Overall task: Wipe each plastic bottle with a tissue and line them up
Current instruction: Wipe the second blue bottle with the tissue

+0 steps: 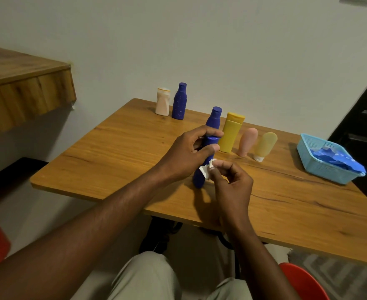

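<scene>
- Dark-blue plastic bottle [198, 178] is over the middle of the wooden bench [113, 152]. I see its long axis tilted, with the cap up and away to the right and the base low and toward me. I cannot tell whether the base touches the wood.
- I see the left hand [186, 154] with its fingers curled round the upper body, thumb just under the cap.
- The right hand [232, 180] pinches a crumpled white tissue [206, 169] between thumb and fingers, against the lower body of the dark-blue plastic bottle.
- Just behind stands a row: a second blue bottle [213, 120], a yellow flip-cap bottle [230, 135], a pink tube [246, 141] and a pale yellow tube [264, 146] resting on its white cap.
- At the far edge by the wall stand a cream bottle [162, 101] and a speckled blue bottle [179, 101], side by side.
- Well to the right sits a light-blue mesh basket [321, 167] holding something blue.
- The held bottle looks plain blue with a matching round cap, and the hands hide its middle.
</scene>
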`<action>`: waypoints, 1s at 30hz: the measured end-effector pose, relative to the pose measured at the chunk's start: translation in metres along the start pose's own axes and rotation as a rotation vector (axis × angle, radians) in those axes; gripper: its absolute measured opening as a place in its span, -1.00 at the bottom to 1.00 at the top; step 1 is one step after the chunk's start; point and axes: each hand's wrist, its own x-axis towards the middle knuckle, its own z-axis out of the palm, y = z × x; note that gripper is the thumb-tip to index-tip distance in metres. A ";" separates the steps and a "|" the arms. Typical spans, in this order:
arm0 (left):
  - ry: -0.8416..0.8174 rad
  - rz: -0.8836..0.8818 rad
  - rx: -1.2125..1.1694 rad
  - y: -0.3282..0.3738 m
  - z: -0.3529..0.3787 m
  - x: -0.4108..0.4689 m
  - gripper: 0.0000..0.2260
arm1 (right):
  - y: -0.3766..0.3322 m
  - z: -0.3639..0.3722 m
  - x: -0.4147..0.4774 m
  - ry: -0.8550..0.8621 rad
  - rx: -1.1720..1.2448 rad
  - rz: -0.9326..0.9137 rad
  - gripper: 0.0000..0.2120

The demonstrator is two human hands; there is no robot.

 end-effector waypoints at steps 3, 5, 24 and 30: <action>-0.001 -0.012 0.032 0.000 0.000 -0.001 -0.73 | -0.013 0.001 0.014 0.017 0.020 -0.070 -0.92; -0.001 -0.022 0.046 0.000 0.001 -0.002 -0.70 | -0.017 0.003 0.025 0.039 0.054 -0.073 -0.90; 0.013 -0.112 0.087 0.006 0.000 -0.007 -0.51 | -0.023 0.010 0.029 0.004 0.071 0.151 -0.82; 0.002 -0.108 0.062 0.004 -0.002 -0.005 -0.58 | -0.002 0.017 0.022 -0.032 0.016 0.274 -0.82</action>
